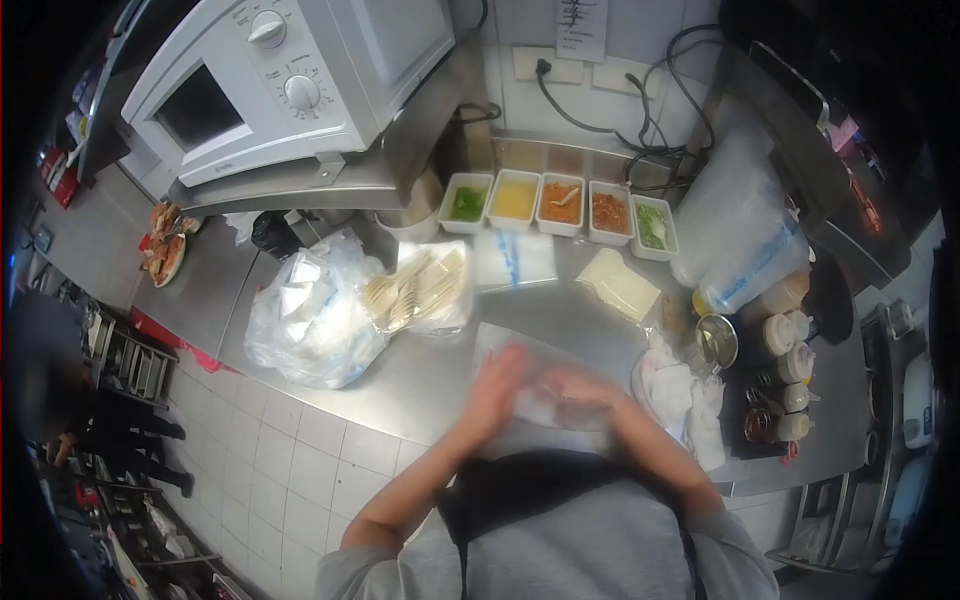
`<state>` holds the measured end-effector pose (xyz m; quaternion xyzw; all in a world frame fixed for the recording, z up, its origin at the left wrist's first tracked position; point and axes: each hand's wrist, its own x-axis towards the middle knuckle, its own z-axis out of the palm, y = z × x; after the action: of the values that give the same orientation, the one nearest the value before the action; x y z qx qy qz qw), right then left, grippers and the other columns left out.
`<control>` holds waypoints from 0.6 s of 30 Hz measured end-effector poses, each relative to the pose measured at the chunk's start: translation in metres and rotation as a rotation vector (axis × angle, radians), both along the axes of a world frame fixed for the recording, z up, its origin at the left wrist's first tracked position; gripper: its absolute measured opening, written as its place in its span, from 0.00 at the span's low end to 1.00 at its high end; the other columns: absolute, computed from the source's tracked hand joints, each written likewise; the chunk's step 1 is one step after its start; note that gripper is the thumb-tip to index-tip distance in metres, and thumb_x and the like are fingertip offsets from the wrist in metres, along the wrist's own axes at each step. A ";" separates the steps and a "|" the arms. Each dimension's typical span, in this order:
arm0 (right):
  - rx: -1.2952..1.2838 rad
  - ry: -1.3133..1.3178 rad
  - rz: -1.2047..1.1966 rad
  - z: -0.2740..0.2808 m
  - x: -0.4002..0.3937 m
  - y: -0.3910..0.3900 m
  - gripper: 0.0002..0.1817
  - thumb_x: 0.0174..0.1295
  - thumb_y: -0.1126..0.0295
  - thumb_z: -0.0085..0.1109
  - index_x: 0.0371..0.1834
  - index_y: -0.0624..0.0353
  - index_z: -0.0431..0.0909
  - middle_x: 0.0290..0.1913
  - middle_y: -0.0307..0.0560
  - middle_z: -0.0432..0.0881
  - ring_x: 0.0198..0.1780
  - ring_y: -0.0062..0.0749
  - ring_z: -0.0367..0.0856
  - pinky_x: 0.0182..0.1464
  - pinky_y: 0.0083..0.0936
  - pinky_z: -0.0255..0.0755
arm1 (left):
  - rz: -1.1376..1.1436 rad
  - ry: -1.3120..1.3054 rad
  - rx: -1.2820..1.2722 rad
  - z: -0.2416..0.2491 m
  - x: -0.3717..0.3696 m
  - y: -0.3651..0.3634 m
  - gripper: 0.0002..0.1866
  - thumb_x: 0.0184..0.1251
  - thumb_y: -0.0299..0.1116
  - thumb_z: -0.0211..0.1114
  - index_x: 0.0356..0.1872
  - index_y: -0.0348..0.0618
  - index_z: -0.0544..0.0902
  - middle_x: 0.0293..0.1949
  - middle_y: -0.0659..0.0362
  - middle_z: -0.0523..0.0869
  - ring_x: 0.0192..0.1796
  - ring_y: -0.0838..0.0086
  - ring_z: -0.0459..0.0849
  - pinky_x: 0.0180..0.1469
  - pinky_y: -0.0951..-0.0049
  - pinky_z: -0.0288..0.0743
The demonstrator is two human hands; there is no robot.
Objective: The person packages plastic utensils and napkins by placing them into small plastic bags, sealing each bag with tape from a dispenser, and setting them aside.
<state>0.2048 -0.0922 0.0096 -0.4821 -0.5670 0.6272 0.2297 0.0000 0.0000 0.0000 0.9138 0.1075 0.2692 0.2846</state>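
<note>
A translucent plastic bag [520,352] lies on the steel counter close to my body. At its left side, my left hand [497,385] touches it with fingers stretched out, somewhat blurred. My right hand [582,392] rests across the bag's right part, its fingers extended toward the left and also blurred. Whether anything is inside the bag I cannot make out. Beyond my hands lie a packet of pale flat sheets [620,285] and a clear packet with a blue stripe [514,260].
Several white tubs of toppings [515,199] line the back. Wooden cutlery [415,290] and a bulging plastic bag [315,310] sit left, below a raised microwave [280,90]. White cloths [680,400] and squeeze bottles [795,363] stand right. A person [110,400] is at far left.
</note>
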 end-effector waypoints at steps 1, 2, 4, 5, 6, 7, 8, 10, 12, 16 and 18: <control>0.006 0.018 -0.094 -0.003 0.000 -0.004 0.29 0.66 0.52 0.52 0.69 0.48 0.62 0.64 0.52 0.68 0.55 0.42 0.74 0.57 0.45 0.69 | 0.063 0.111 -0.027 0.012 0.008 -0.012 0.38 0.64 0.35 0.57 0.73 0.48 0.48 0.73 0.50 0.51 0.74 0.56 0.50 0.71 0.42 0.39; 0.010 0.036 -0.191 -0.007 -0.001 -0.010 0.27 0.68 0.53 0.49 0.68 0.50 0.63 0.63 0.53 0.69 0.55 0.41 0.74 0.51 0.44 0.73 | 0.123 0.224 -0.054 0.017 0.013 -0.019 0.36 0.67 0.39 0.55 0.72 0.41 0.50 0.74 0.51 0.50 0.74 0.55 0.49 0.70 0.41 0.39; -0.175 0.245 -0.470 -0.002 0.014 -0.028 0.28 0.69 0.54 0.48 0.69 0.52 0.61 0.61 0.54 0.71 0.55 0.40 0.75 0.48 0.41 0.75 | 0.160 0.303 0.032 0.017 0.027 -0.021 0.35 0.67 0.41 0.53 0.71 0.40 0.51 0.74 0.51 0.50 0.74 0.54 0.49 0.70 0.41 0.39; -0.355 0.477 -0.734 0.000 0.016 -0.037 0.28 0.70 0.55 0.48 0.69 0.54 0.58 0.58 0.54 0.74 0.55 0.40 0.75 0.44 0.38 0.77 | 0.210 0.398 0.125 0.018 0.029 -0.021 0.35 0.68 0.43 0.51 0.71 0.39 0.52 0.74 0.52 0.50 0.74 0.54 0.49 0.70 0.41 0.39; -0.359 0.478 -0.747 0.008 0.016 -0.048 0.28 0.70 0.55 0.48 0.69 0.54 0.58 0.58 0.54 0.74 0.55 0.40 0.75 0.44 0.38 0.77 | 0.198 0.399 0.121 0.018 0.030 -0.022 0.35 0.68 0.43 0.51 0.71 0.39 0.52 0.74 0.52 0.50 0.74 0.54 0.49 0.70 0.41 0.39; -0.342 0.666 -0.768 0.019 0.016 -0.060 0.31 0.69 0.55 0.48 0.71 0.55 0.53 0.54 0.54 0.76 0.49 0.39 0.78 0.40 0.34 0.78 | 0.212 0.448 0.147 0.017 0.032 -0.023 0.35 0.69 0.45 0.50 0.71 0.40 0.52 0.74 0.52 0.50 0.75 0.54 0.48 0.70 0.40 0.40; -0.320 0.857 -0.784 0.026 0.015 -0.069 0.35 0.69 0.55 0.49 0.73 0.55 0.47 0.51 0.54 0.78 0.43 0.39 0.82 0.35 0.30 0.79 | 0.228 0.500 0.176 0.017 0.033 -0.023 0.35 0.69 0.46 0.50 0.71 0.41 0.52 0.74 0.52 0.50 0.75 0.54 0.48 0.70 0.40 0.40; -0.178 0.547 -0.801 0.028 0.013 -0.082 0.38 0.68 0.57 0.51 0.74 0.54 0.41 0.47 0.54 0.79 0.36 0.38 0.82 0.31 0.27 0.78 | 0.236 0.539 0.191 0.011 0.034 -0.022 0.35 0.69 0.47 0.49 0.72 0.42 0.52 0.74 0.53 0.49 0.75 0.54 0.46 0.69 0.39 0.39; -0.039 0.236 -0.801 0.026 0.008 -0.089 0.42 0.67 0.58 0.52 0.75 0.53 0.35 0.44 0.53 0.81 0.29 0.38 0.83 0.27 0.24 0.77 | 0.245 0.577 0.208 0.009 0.033 -0.024 0.35 0.70 0.49 0.47 0.72 0.43 0.51 0.74 0.53 0.48 0.75 0.54 0.45 0.69 0.37 0.39; 0.010 -0.216 -0.839 0.037 0.006 -0.087 0.45 0.63 0.70 0.54 0.74 0.55 0.32 0.39 0.53 0.83 0.23 0.38 0.82 0.23 0.28 0.76 | 0.333 0.636 0.151 0.007 0.032 -0.030 0.35 0.68 0.50 0.50 0.71 0.45 0.54 0.74 0.53 0.47 0.75 0.52 0.45 0.66 0.31 0.38; 0.001 -0.379 -0.863 0.041 0.010 -0.085 0.45 0.61 0.74 0.54 0.74 0.58 0.32 0.38 0.54 0.83 0.24 0.42 0.83 0.25 0.31 0.77 | 0.377 0.597 0.141 0.008 0.033 -0.029 0.35 0.66 0.50 0.53 0.70 0.45 0.57 0.74 0.53 0.49 0.74 0.51 0.47 0.65 0.29 0.39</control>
<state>0.2146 -0.1774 0.0506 -0.7796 -0.3472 0.3750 0.3620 0.0331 -0.0288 0.0085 0.9337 0.3337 0.0448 0.1220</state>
